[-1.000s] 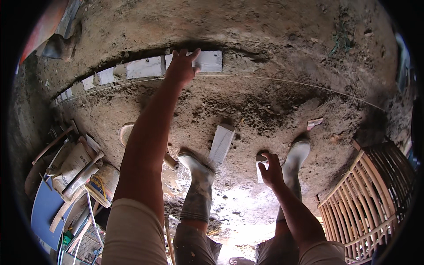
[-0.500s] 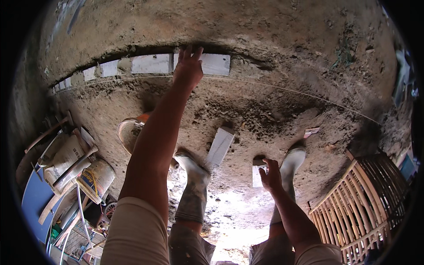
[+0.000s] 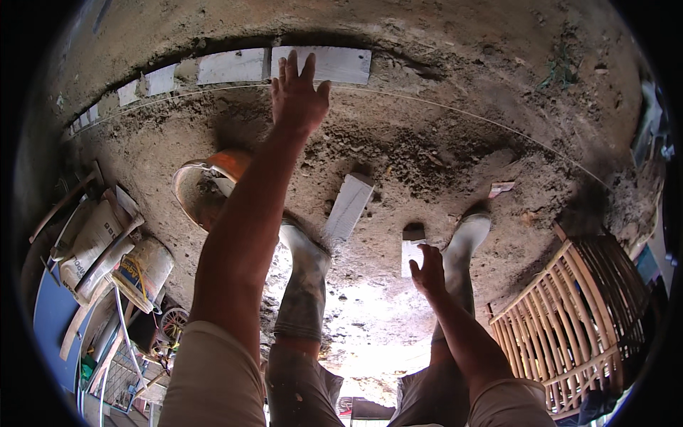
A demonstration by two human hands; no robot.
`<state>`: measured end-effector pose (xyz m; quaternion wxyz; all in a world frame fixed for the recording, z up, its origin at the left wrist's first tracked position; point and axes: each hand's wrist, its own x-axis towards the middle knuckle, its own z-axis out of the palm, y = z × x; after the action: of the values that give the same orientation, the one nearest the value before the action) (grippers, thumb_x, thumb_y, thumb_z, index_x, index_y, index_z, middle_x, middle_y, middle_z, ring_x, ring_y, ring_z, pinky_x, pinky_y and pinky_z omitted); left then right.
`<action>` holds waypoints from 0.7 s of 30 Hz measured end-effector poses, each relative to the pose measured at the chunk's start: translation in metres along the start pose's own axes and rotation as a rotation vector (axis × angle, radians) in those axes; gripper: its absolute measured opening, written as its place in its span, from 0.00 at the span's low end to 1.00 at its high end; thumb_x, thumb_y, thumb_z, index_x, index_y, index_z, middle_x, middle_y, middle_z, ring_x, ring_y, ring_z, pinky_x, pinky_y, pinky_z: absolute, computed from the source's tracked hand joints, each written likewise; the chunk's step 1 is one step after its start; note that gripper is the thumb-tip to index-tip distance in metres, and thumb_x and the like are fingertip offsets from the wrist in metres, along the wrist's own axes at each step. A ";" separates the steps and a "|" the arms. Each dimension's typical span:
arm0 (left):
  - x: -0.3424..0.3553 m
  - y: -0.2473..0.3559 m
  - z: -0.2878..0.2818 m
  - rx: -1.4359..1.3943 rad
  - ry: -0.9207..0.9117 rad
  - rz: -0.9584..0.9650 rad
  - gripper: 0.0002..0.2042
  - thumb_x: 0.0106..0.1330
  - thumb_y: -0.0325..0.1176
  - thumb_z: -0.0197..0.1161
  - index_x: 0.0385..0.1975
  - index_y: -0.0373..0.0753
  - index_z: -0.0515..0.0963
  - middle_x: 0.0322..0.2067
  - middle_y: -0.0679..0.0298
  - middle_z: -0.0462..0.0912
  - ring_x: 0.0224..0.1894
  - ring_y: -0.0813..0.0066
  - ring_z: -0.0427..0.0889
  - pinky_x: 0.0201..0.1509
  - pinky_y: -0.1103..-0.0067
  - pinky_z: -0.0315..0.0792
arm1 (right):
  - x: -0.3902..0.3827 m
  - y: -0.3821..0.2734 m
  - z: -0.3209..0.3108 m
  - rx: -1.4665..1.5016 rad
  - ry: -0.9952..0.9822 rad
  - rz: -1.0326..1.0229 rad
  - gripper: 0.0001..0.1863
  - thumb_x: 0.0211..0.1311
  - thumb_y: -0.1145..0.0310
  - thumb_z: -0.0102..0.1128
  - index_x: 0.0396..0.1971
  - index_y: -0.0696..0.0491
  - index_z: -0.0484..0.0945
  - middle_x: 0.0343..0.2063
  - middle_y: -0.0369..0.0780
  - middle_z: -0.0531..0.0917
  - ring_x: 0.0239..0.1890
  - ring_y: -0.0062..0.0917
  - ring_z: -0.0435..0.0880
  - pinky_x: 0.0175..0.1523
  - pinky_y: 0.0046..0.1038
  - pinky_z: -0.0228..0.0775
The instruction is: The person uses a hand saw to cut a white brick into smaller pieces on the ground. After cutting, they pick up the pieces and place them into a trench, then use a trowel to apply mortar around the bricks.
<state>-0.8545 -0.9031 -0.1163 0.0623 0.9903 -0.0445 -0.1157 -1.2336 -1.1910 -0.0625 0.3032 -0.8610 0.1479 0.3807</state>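
Observation:
My left hand [image 3: 299,101] reaches far forward, fingers spread over the near face of a pale rectangular block [image 3: 347,65]. That block is at the right end of a row set along a dirt trench; its neighbour to the left is another pale block [image 3: 231,67]. A thin taut string [image 3: 420,99] runs along the near side of the row. Lower down, my right hand [image 3: 429,272] hovers near my right boot with thumb and fingers apart, beside a small pale block [image 3: 412,257]. Whether it touches that block I cannot tell.
A loose grey block [image 3: 348,206] lies on the soil between my boots and the string. To its left an orange bucket [image 3: 231,162] lies tipped. A slatted wooden rack [image 3: 562,334] stands at right; sacks [image 3: 96,245] and a blue board [image 3: 53,331] crowd the left.
My left hand has drawn back from the block's far edge toward its near side, uncovering more of its face. The view has tilted, moving the scene upward. My right hand stays beside the small block.

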 end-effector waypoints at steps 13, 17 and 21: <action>-0.294 -0.109 -0.103 -0.340 0.262 -0.540 0.30 0.63 0.32 0.64 0.66 0.36 0.62 0.59 0.46 0.67 0.63 0.48 0.64 0.66 0.58 0.61 | 0.042 -0.200 -0.016 0.102 0.011 -0.501 0.23 0.57 0.65 0.68 0.50 0.57 0.73 0.45 0.49 0.76 0.48 0.44 0.75 0.54 0.41 0.69; -0.331 -0.248 -0.077 -0.270 0.232 -1.040 0.37 0.66 0.51 0.61 0.69 0.37 0.56 0.63 0.42 0.63 0.65 0.43 0.63 0.67 0.56 0.59 | 0.060 -0.288 0.010 0.038 -0.017 -0.608 0.25 0.58 0.60 0.68 0.50 0.57 0.71 0.42 0.50 0.76 0.47 0.43 0.77 0.50 0.40 0.72; -0.317 -0.287 -0.054 -1.095 0.023 -1.384 0.37 0.65 0.50 0.62 0.69 0.38 0.57 0.57 0.48 0.73 0.58 0.57 0.73 0.60 0.65 0.67 | 0.070 -0.338 0.045 -0.107 -0.171 -0.501 0.30 0.58 0.58 0.67 0.54 0.57 0.67 0.41 0.50 0.76 0.43 0.44 0.80 0.47 0.41 0.74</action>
<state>-1.1284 -0.5811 -0.0316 0.4445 0.6272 0.6277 -0.1225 -1.0484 -0.9029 0.0003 0.3534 -0.8503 -0.1160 0.3725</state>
